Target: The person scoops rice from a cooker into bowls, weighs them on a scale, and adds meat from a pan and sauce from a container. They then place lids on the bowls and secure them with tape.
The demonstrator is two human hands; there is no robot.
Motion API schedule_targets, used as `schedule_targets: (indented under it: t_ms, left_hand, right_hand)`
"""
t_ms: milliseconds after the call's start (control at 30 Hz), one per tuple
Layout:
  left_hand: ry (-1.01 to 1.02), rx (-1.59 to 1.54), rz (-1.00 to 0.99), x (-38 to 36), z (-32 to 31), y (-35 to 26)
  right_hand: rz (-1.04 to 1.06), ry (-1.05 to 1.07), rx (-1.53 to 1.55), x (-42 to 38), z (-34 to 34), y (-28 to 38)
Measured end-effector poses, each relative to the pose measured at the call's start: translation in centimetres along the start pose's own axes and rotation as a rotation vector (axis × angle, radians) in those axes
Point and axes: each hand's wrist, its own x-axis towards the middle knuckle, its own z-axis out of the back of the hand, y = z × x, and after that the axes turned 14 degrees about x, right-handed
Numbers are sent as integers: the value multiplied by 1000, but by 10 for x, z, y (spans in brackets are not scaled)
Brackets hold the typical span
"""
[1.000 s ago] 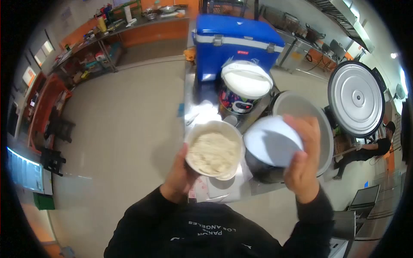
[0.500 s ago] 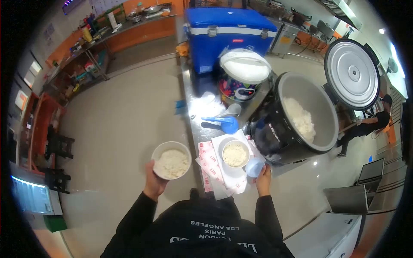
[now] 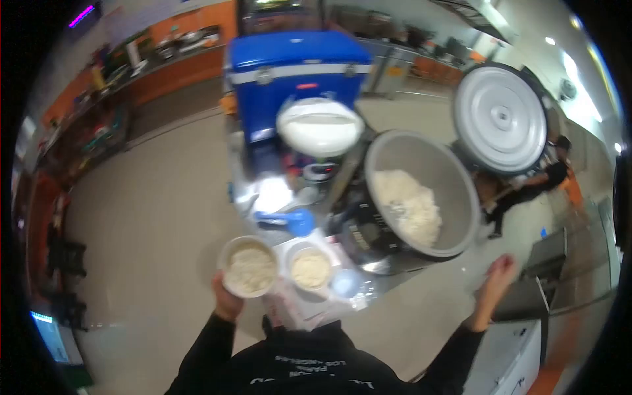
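My left hand [image 3: 227,300] grips a white bowl [image 3: 247,241] of cooked rice [image 3: 251,269] by its side, held off the table's left edge. A smaller white bowl [image 3: 307,247] with rice stands on printed papers [image 3: 289,304] beside it. To that bowl's right is a light-blue cup [image 3: 345,283]. Out to the right, away from the table, my right hand [image 3: 497,283] is raised; motion blurs its fingers. Behind the bowls lies a blue scoop [image 3: 299,222]. Nearest the right hand stands a large black rice cooker [image 3: 361,232] with rice inside.
The cooker's round lid [image 3: 502,117] stands raised at the right. A white-lidded tub [image 3: 320,126] and a blue cooler box [image 3: 297,56] stand at the back of the table. A person in dark clothes [image 3: 536,183] is farther off at the right, near steel equipment.
My right hand has let go of the light-blue cup and swung out to the right. The cup stays on the papers. My left hand still holds the bowl; the whole view has shifted.
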Motion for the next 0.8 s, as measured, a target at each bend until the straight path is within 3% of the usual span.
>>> schedule_targets:
  t_ms: [33,100,167,233,333,433,500,633,700,733,800]
  left_hand:
    - [-66,-180,24,8,-15,-8]
    - [-238,-597,92,20,-48,-41]
    - [-374,-520,88,26,-63,-48]
    - [-520,-504,105,15,-77,-49]
    - [-679,-558,82,6,-94,-54]
    - [-771,-540,53,-19,-103,-67]
    - [-825,-514,45,-39,-105,-76]
    - [-903,-502,42,-78,-94,-82]
    - [-937,-501,48,-99,-84,-81]
    - [-943,-514,48,-109,-81,-79]
    - [-955,-528,41,-125,-69,-80]
  right_hand:
    - [272,-90,-26,42,1,55]
    - [596,-113,-127,173,28,80]
    - [619,-37,-47,300,23,101]
    - [498,56,-242,438,20,94]
    - [353,145,-58,530,-22,83]
    - [43,257,206,549,-44,78]
    - [25,285,240,542,-54,79]
    - [194,215,-244,531,-48,101]
    - [484,288,-381,538,-27,100]
    - [551,275,-374,517,-25,108]
    - [675,244,-351,395,-46,149]
